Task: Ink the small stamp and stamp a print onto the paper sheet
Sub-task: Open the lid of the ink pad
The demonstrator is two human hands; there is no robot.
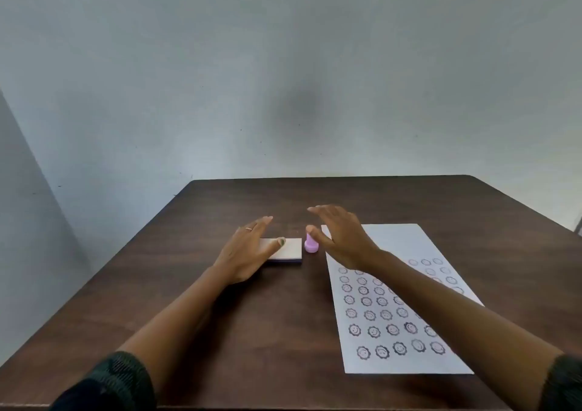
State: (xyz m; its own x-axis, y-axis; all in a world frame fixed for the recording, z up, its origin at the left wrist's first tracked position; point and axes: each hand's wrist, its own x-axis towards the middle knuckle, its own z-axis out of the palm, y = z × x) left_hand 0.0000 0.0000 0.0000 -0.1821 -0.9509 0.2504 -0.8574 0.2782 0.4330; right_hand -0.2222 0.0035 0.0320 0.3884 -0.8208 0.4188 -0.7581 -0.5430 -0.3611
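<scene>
A small pink stamp (311, 244) stands upright on the dark wooden table (252, 332), just right of a flat, closed ink pad (289, 250) with a pale lid. My left hand (248, 250) hovers over the pad's left part, fingers spread, thumb lying over the lid. My right hand (341, 237) is open just right of the stamp, thumb close to its top, fingers spread and holding nothing. A white paper sheet (393, 243) lies to the right, with several rows of round smiley prints on its near half.
A plain grey wall (283, 64) rises behind the table's far edge. The table's left edge runs diagonally at the left. Dark sleeves cover both of my upper arms at the bottom corners.
</scene>
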